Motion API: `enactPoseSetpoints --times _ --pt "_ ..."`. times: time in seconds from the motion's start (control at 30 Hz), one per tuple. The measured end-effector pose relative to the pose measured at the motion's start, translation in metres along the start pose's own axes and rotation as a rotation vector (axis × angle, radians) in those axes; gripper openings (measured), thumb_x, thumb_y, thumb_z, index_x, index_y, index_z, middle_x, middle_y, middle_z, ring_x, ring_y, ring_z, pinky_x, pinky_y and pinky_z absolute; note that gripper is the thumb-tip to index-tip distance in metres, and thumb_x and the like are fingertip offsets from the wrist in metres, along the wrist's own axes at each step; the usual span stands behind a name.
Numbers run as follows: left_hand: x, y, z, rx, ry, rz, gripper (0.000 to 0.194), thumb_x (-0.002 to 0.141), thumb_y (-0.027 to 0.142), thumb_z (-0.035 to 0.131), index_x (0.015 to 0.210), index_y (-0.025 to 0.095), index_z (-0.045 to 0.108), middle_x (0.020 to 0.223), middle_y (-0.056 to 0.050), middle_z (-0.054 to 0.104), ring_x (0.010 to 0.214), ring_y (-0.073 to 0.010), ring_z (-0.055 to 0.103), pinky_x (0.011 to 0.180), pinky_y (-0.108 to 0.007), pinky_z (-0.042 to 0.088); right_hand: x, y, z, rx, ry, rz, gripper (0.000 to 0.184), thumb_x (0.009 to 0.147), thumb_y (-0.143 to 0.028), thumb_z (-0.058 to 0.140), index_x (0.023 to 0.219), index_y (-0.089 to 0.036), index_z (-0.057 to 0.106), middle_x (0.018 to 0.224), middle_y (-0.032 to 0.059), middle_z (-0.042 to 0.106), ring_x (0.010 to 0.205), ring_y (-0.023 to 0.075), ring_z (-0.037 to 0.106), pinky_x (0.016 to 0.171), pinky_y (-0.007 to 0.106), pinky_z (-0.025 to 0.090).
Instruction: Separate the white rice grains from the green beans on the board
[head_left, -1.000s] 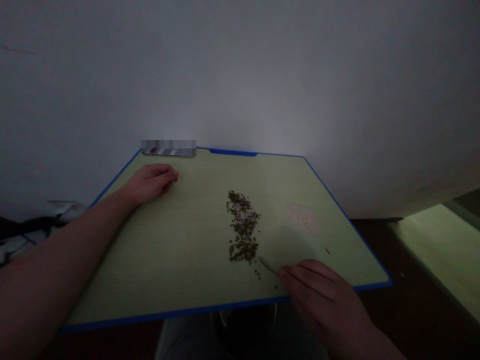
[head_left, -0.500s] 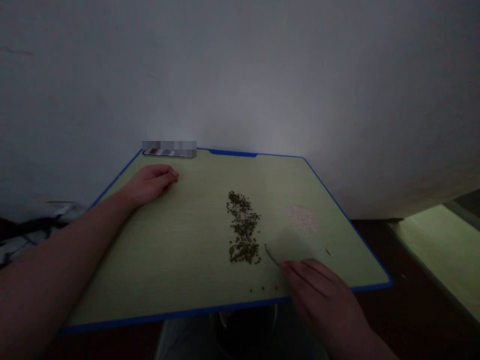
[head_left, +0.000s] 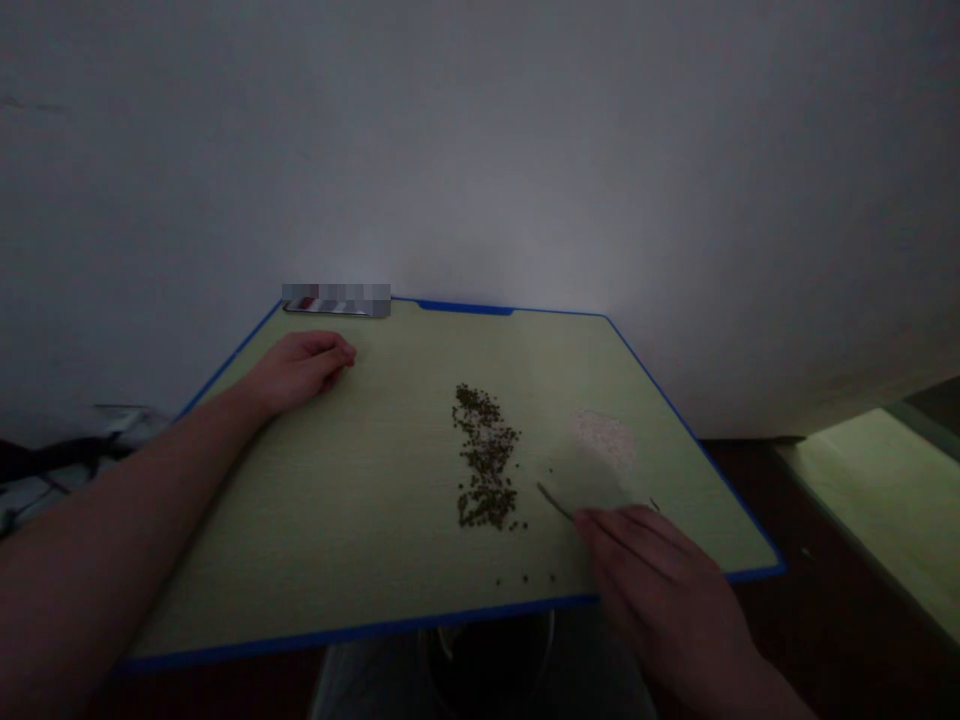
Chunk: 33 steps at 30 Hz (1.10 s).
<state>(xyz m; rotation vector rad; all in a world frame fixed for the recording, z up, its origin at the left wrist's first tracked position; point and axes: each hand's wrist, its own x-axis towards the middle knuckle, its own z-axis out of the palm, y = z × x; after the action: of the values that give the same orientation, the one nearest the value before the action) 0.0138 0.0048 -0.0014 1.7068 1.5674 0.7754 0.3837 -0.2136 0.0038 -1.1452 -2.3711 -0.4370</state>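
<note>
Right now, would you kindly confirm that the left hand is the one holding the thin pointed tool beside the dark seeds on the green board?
Not the left: the head view shows the right hand holding the thin pointed tool, beside the dark seeds on the green board, as you said.

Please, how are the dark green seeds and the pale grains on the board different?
The dark green seeds lie in a long, loose strip, while the pale grains form a smaller, rounded patch. The seeds are dark and separately visible; the pale grains are too fine to tell apart. Both lie directly on the green board.
</note>
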Motion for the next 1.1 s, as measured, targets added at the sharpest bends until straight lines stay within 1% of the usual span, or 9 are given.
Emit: enactPoseSetpoints --times 0.1,0.2,0.3,0.47,0.63,0.77,0.87,0.97,1.1 --pt "0.001 -0.001 0.0 -0.017 -0.001 0.014 0.024 0.075 0.041 0.054 0.066 0.018 0.055 0.048 0.006 0.047 0.044 -0.009 0.043 0.046 -0.023 0.034 0.008 0.019 0.0 -0.033 0.015 0.021 0.024 0.095 -0.014 0.047 0.102 -0.009 0.069 0.093 0.0106 0.074 0.08 0.0212 0.068 0.075 0.038 0.06" --pt "0.001 0.001 0.001 0.014 -0.005 0.014 0.025 0.076 0.041 0.053 0.063 0.019 0.053 0.046 0.006 0.046 0.043 -0.0086 0.04 0.046 -0.023 0.033 0.009 0.028 0.007 0.0 -0.016 -0.003 0.024 0.095 -0.014 0.046 0.102 -0.009 0.069 0.092 0.0102 0.075 0.08 0.0215 0.068 0.075 0.038 0.061" --pt "0.0 0.003 0.001 0.016 -0.006 0.015 0.024 0.075 0.04 0.053 0.063 0.019 0.054 0.045 0.006 0.046 0.043 -0.0087 0.041 0.046 -0.023 0.032 0.003 0.023 0.01 0.023 -0.03 -0.034 0.025 0.093 -0.011 0.046 0.103 -0.009 0.069 0.094 0.0099 0.075 0.081 0.0215 0.068 0.076 0.038 0.06" --pt "0.0 0.004 0.001 -0.003 0.002 0.004 0.023 0.073 0.04 0.054 0.065 0.019 0.055 0.046 0.006 0.047 0.043 -0.009 0.041 0.046 -0.023 0.032 -0.001 0.01 0.007 0.068 -0.022 -0.057 0.026 0.092 -0.009 0.047 0.108 -0.01 0.068 0.096 0.0086 0.075 0.083 0.02 0.068 0.078 0.036 0.059" --pt "0.001 0.001 0.001 -0.009 0.01 -0.005 0.023 0.074 0.041 0.054 0.066 0.019 0.055 0.047 0.006 0.047 0.044 -0.0094 0.042 0.046 -0.023 0.032 0.009 0.018 0.016 -0.034 -0.068 -0.015 0.029 0.093 -0.009 0.043 0.102 -0.008 0.07 0.093 0.0118 0.075 0.081 0.0219 0.067 0.077 0.038 0.06" --pt "0.0 0.001 0.0 0.012 -0.012 -0.002 0.023 0.076 0.04 0.053 0.068 0.019 0.055 0.047 0.006 0.047 0.045 -0.0096 0.042 0.046 -0.023 0.032 0.011 0.025 0.015 -0.106 -0.048 0.064 0.027 0.092 -0.01 0.045 0.098 -0.007 0.071 0.09 0.0132 0.074 0.08 0.0227 0.068 0.076 0.04 0.06" --pt "-0.002 0.003 0.0 0.022 -0.004 0.007 0.022 0.077 0.038 0.053 0.068 0.018 0.056 0.046 0.006 0.046 0.043 -0.0094 0.04 0.046 -0.023 0.031 0.008 0.021 0.009 -0.014 -0.024 0.021 0.025 0.091 -0.011 0.048 0.103 -0.01 0.07 0.093 0.0114 0.075 0.082 0.021 0.068 0.079 0.039 0.06" --pt "-0.002 0.006 0.001 0.021 0.0 -0.01 0.021 0.077 0.038 0.053 0.068 0.018 0.056 0.046 0.006 0.046 0.043 -0.0098 0.041 0.046 -0.023 0.032 0.009 0.014 0.004 0.091 -0.023 -0.043 0.028 0.089 -0.008 0.047 0.106 -0.012 0.07 0.095 0.0095 0.075 0.083 0.0192 0.068 0.078 0.036 0.06" --pt "-0.002 0.006 0.001 0.023 -0.006 -0.007 0.022 0.076 0.038 0.053 0.068 0.018 0.055 0.047 0.006 0.046 0.044 -0.0095 0.041 0.047 -0.023 0.032 0.011 0.011 0.0 0.148 -0.046 -0.076 0.031 0.086 -0.005 0.046 0.106 -0.012 0.069 0.095 0.0092 0.075 0.084 0.0192 0.068 0.078 0.035 0.059"
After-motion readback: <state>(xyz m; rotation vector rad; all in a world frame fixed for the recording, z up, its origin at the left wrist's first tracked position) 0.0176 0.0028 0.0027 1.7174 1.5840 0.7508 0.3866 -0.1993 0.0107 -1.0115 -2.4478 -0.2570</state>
